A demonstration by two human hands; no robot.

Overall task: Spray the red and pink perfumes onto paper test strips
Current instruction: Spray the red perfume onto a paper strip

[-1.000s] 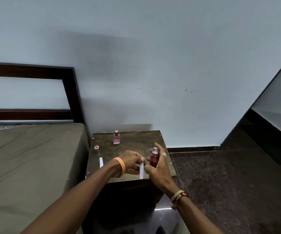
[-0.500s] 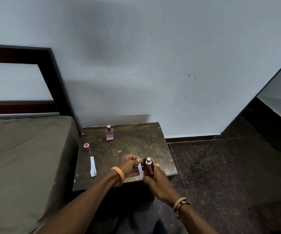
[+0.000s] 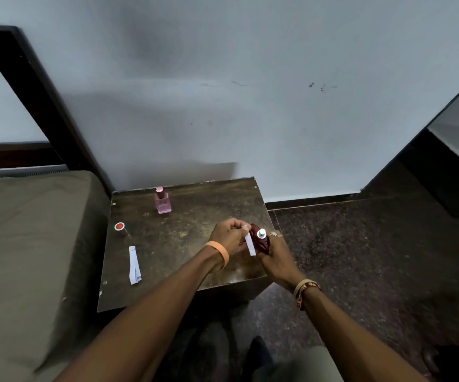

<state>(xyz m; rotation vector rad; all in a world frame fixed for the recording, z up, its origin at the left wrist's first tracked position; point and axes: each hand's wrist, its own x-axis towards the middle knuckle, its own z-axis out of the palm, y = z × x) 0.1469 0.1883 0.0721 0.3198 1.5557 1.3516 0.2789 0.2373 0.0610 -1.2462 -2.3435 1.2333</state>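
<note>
Left grip (image 3: pixel 229 235) pinches strip (image 3: pixel 250 245) by top end, above desk (image 3: pixel 189 238). Right grip (image 3: pixel 276 260) curls round red bottle (image 3: pixel 261 243), uncapped, touching or just beside strip. Best move: aim nozzle at strip, press once (short burst). Pink bottle (image 3: pixel 163 203) stands capped near desk's back.

No legible text or number; red perfume bottle (image 3: pixel 262 245), pink perfume bottle (image 3: pixel 163 204) too small to read.
</note>
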